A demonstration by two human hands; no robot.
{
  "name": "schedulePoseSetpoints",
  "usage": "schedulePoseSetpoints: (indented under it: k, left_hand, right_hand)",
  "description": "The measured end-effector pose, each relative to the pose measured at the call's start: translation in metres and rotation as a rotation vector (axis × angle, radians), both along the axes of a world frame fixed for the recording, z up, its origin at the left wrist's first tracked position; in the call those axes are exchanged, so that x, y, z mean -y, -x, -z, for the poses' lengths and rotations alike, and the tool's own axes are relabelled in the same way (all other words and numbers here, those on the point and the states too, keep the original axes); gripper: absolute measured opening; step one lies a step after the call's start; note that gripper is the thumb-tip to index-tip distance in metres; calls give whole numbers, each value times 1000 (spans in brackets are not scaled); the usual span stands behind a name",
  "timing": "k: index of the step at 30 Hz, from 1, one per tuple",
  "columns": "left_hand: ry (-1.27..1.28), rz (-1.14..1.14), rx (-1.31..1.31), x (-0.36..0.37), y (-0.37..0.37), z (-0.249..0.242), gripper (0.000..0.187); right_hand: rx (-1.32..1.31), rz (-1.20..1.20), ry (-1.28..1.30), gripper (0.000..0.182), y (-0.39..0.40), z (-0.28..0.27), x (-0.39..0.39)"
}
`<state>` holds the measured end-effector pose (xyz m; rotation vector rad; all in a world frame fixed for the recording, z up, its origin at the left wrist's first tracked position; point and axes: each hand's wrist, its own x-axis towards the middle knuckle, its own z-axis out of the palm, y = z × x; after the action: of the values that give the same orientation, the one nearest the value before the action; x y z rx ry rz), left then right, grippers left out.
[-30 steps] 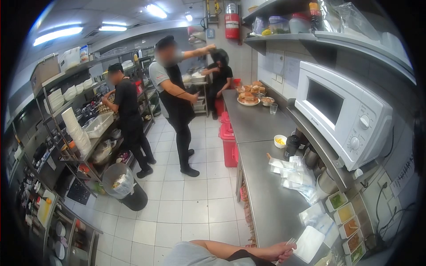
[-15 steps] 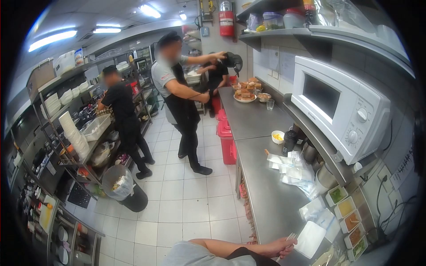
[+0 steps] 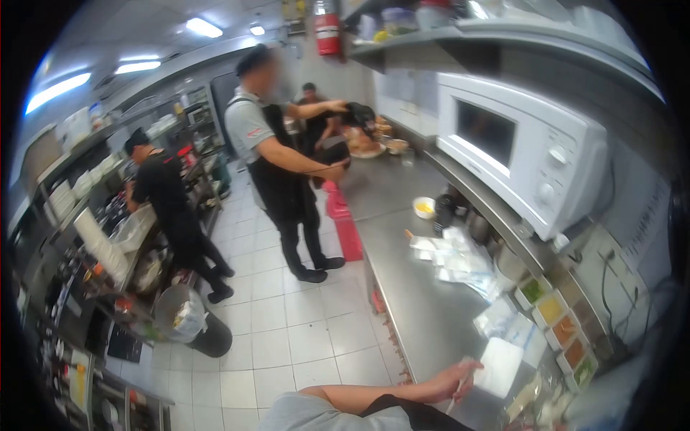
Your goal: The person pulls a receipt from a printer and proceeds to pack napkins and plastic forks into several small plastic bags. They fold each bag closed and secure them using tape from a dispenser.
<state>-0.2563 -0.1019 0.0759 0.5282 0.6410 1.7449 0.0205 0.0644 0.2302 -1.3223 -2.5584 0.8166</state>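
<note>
My left hand reaches in from the bottom over the steel counter, its fingers closed around a fork. Motion blurs the fork, and the fingers cover part of it. Right beside the fingertips lies a white napkin, flat on the counter. Clear plastic packets overlap behind it. My right hand is out of view.
Small containers of sauces and chopped greens line the wall side. Farther along are wrapped packets, a bowl with yellow food and a black bottle. A microwave sits on a shelf above. A co-worker stands beside the counter.
My view has tilted and shifted, so the counter items sit further left in it. The co-worker beside the counter has stepped closer to it. My left hand keeps the fork by the napkin.
</note>
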Motion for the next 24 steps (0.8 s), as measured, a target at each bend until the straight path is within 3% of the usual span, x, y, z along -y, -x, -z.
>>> schedulePoseSetpoints:
  k: [1, 2, 3, 5, 6, 9, 14, 17, 20, 22, 24]
  left_hand:
    - [17, -40, -16, 1, 2, -10, 47]
    - [37, -60, -26, 2, 5, -21, 53]
    - [-99, -43, -23, -4, 13, -11, 62]
    - [-36, -64, -97, -5, 22, -26, 69]
    - [-3, -125, -185, -5, 22, -37, 69]
    - [-15, -194, -287, -3, 19, -58, 66]
    - [-46, -289, -368, 0, 17, -64, 63]
    - [8, -309, -271, 0, 5, -75, 60]
    - [89, -443, -410, 3, 3, -49, 58]
    - [104, -500, -368, 5, -1, -36, 51]
    - [17, -473, -598, 5, 1, -17, 40]
  right_hand:
    - [-140, -36, -28, 40, 11, -13, 13]
    - [-455, 71, 453, 40, 23, -2, 9]
    - [-863, -62, 440, 31, 26, 71, -23]
    - [-740, 63, 650, 36, 76, 41, 20]
    - [-896, -126, 685, 34, 92, 63, 20]
    - [-1001, -136, 901, 31, 128, 79, 40]
    - [-942, -198, 1010, 31, 150, 90, 76]
    - [-871, -278, 1271, 32, 153, 115, 94]
    - [-838, -264, 1449, 33, 153, 126, 101]
    - [-686, -440, 859, 35, 154, 157, 92]
    - [-520, -550, 760, 31, 153, 137, 91]
